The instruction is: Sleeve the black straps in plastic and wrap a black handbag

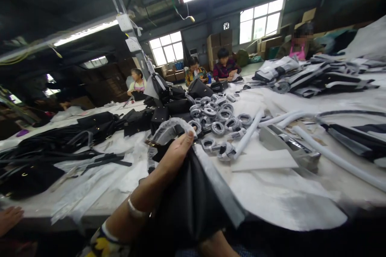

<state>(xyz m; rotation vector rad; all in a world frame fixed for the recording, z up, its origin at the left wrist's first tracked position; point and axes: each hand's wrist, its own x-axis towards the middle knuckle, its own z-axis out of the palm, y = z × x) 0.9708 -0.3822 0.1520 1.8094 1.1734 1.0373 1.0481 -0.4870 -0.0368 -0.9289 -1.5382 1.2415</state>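
My left hand (177, 148), with a silver bangle at the wrist, is closed on the top edge of a black bag (187, 196). Its thumb presses near the base of a handle (170, 124) wrapped in clear film. A grey-white strip (221, 186) runs down the bag's right side. Below the bag, at the bottom edge, a bit of my right hand or wrist (217, 245) shows; its fingers are hidden behind the bag. Just beyond lie many coiled, wrapped straps (217, 127).
Black bags (99, 122) and dark straps cover the table's left. To the right are a grey box (286, 148), white foam sheets (265, 160) and white tubes. Several people sit across the table. Another person's hand (10, 219) is at the left edge.
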